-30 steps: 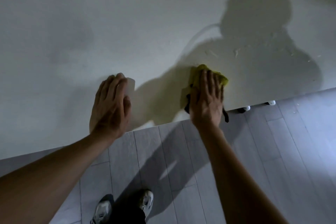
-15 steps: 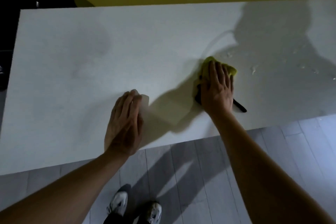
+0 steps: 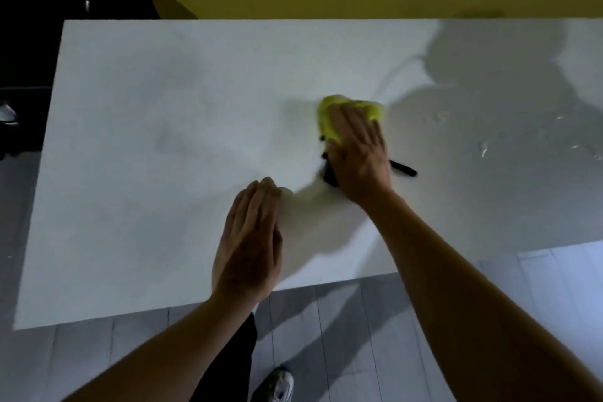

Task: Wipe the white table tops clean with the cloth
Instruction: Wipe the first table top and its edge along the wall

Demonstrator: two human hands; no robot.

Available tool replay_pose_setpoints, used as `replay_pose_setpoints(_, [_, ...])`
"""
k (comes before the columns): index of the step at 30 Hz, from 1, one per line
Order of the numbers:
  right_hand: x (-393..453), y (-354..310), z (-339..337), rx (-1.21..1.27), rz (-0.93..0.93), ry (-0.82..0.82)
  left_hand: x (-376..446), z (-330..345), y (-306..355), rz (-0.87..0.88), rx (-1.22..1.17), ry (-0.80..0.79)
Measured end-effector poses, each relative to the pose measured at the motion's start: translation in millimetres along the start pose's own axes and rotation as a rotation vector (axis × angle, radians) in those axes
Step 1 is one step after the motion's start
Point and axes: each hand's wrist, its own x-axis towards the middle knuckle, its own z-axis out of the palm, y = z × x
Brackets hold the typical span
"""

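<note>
Right hand (image 3: 359,153) pressing yellow cloth (image 3: 329,121) flat on white surface (image 3: 163,140), fingers straight, together. Left hand (image 3: 249,238) resting flat near front edge, fingers straight, holding nothing. Wet smears (image 3: 483,150) at right.

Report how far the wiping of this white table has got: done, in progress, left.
Done: the left stretch of the white table top looks dry and matte, though faint smudges show. In hand: the right hand presses flat on the crumpled yellow-green cloth mid-table; the left hand rests flat near the front edge. Left: glistening wet streaks and droplets to the right of the cloth.
</note>
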Motion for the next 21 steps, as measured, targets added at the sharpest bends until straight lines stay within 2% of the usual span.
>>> replay_pose_setpoints(4, [17,7,-4,-0.042,0.308,0.034,1,0,-1,0.008,-0.048,-0.011])
replay_pose_setpoints(6, [21,-7,1,-0.057,0.368,0.043,0,1,-2,0.026,-0.064,-0.003])
replay_pose_setpoints(7, [24,-18,6,-0.057,0.341,0.045,0,1,-2,0.034,-0.073,0.006])
replay_pose_setpoints(13, [71,-96,35,0.071,-0.319,-0.097,-1,-9,-13,0.034,-0.174,-0.021])
replay_pose_setpoints(16, [89,-83,38,0.063,-0.440,-0.110,14,-26,-33,0.063,-0.150,-0.018])
replay_pose_setpoints(18, [103,-65,41,0.046,-0.322,-0.060,39,-37,-55,0.060,-0.128,0.005])
replay_pose_setpoints(21, [134,-45,41,-0.016,0.062,-0.002,88,-47,-88,0.061,-0.038,0.066])
